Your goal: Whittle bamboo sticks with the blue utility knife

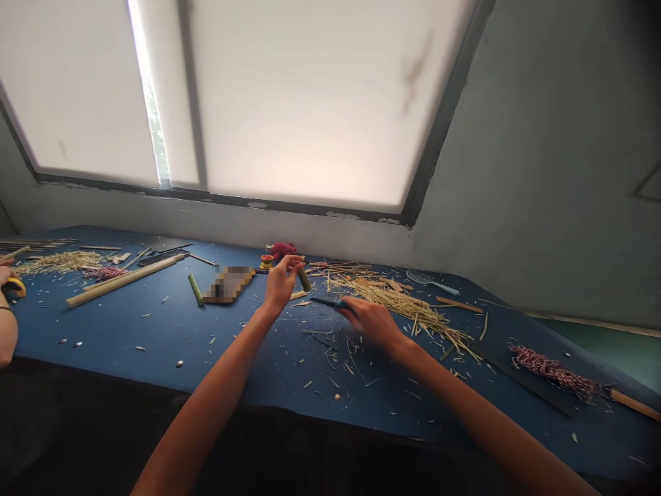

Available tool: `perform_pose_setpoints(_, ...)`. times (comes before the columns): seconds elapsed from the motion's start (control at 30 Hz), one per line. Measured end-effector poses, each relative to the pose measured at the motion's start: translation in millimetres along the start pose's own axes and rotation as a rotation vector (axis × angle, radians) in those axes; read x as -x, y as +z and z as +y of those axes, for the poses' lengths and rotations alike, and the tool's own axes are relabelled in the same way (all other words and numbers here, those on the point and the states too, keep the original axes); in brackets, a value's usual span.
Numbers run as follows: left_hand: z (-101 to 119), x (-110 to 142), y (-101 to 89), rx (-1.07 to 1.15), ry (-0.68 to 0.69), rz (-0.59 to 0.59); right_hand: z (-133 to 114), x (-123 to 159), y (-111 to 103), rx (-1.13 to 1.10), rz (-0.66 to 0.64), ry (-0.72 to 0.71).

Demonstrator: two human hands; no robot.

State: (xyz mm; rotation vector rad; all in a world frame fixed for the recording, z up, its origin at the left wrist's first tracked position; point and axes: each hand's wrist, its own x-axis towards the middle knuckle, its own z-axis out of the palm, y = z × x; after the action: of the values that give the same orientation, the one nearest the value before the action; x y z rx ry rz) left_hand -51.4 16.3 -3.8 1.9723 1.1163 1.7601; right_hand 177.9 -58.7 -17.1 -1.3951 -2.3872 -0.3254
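Blue table (118, 344), strips (407, 304) upon it. Stick (305, 280): left of strips, upper part grasped by left hand (281, 281); probably light, stiff (smooth-skinned, perhaps slippery), best held there. Knife (324, 302): left of strips, handle gripped in right hand (372, 322).

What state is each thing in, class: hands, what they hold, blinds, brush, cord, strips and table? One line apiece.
Left hand: closed on bamboo piece
Right hand: closed on knife
Bamboo piece: held, tilted
Knife: held, blade exposed
Window blinds: lowered, bright gap at left
Brush: lying down
Cord bundle at right: lying gathered
Thin strips: loose, heaped
Table: littered with shavings
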Motion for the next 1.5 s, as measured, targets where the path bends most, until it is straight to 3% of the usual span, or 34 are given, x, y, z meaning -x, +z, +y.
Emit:
perform_pose_setpoints(0.1, -3.5, -5.7, -9.5, -0.001, -0.017, 0.142, -13.8, 16.9, -23.5, -0.190, -0.008, 0.012)
perform_pose_setpoints(0.2, -6.3, -8.6, -14.7, 0.014, -0.044, 0.197, -27.8, 42.4, -40.6, -0.492, -0.319, -0.015)
perform_pose_setpoints(0.3, -6.4, -8.4, -14.6, 0.016, -0.055, 0.191, -12.9, 54.8, -45.5, -0.665, -0.603, 0.011)
perform_pose_setpoints(0.37, -5.0, -7.6, -13.6, 0.018, -0.059, 0.168, 18.7, 50.6, -46.1, -0.601, -0.602, 0.095)
perform_pose_setpoints(0.47, -2.6, -7.2, -13.1, 0.021, -0.051, 0.155, 72.6, 36.7, -54.3, -0.254, -0.403, 0.375)
perform_pose_setpoints(0.53, -1.1, -7.6, -13.4, 0.023, -0.043, 0.161, 88.2, 32.1, -66.2, -0.122, -0.309, 0.483)
perform_pose_setpoints(0.57, -0.2, -7.7, -13.6, 0.024, -0.045, 0.164, 85.8, 32.4, -72.9, -0.170, -0.312, 0.487)
perform_pose_setpoints(0.63, 1.7, -7.6, -13.9, 0.025, -0.051, 0.164, 63.0, 37.6, -85.1, -0.460, -0.439, 0.415)
perform_pose_setpoints(0.73, 4.1, -6.3, -13.7, 0.024, -0.042, 0.146, 17.9, 51.1, -95.2, -0.843, -0.840, 0.281)
perform_pose_setpoints(0.8, 4.8, -5.3, -13.4, 0.022, -0.036, 0.122, 11.5, 59.8, -95.0, -0.885, -0.974, 0.244)
perform_pose_setpoints(0.87, 5.4, -4.7, -13.3, 0.013, -0.041, 0.110, 35.3, 65.9, -90.5, -0.832, -0.904, 0.337)
perform_pose_setpoints(1.0, 6.6, -4.8, -12.7, 0.008, -0.015, 0.108, 115.5, 70.2, -81.5, -0.578, -0.480, 0.711)
perform_pose_setpoints(1.07, 6.5, -5.2, -11.9, 0.012, -0.008, 0.113, 124.2, 71.2, -80.9, -0.466, -0.308, 0.760)
perform_pose_setpoints(1.1, 6.3, -5.2, -11.5, 0.011, -0.010, 0.116, 114.7, 72.0, -81.2, -0.470, -0.293, 0.747)
perform_pose_setpoints(1.17, 5.5, -5.0, -11.0, 0.005, -0.018, 0.114, 74.1, 73.7, -82.1, -0.601, -0.415, 0.650)
perform_pose_setpoints(1.23, 5.0, -4.6, -11.2, -0.004, -0.024, 0.111, 25.6, 73.6, -82.9, -0.718, -0.626, 0.441)
perform_pose_setpoints(1.3, 4.8, -4.3, -12.4, -0.009, -0.026, 0.113, -2.6, 69.7, -82.9, -0.709, -0.735, 0.223)
perform_pose_setpoints(1.37, 4.8, -4.6, -14.1, 0.004, -0.017, 0.118, 4.6, 61.9, -80.7, -0.663, -0.756, 0.173)
perform_pose_setpoints(1.43, 4.9, -5.6, -15.8, 0.029, -0.005, 0.122, 39.6, 51.5, -75.7, -0.584, -0.683, 0.269)
perform_pose_setpoints(1.5, 4.9, -7.0, -16.8, 0.051, -0.010, 0.125, 77.5, 41.2, -69.7, -0.414, -0.520, 0.442)
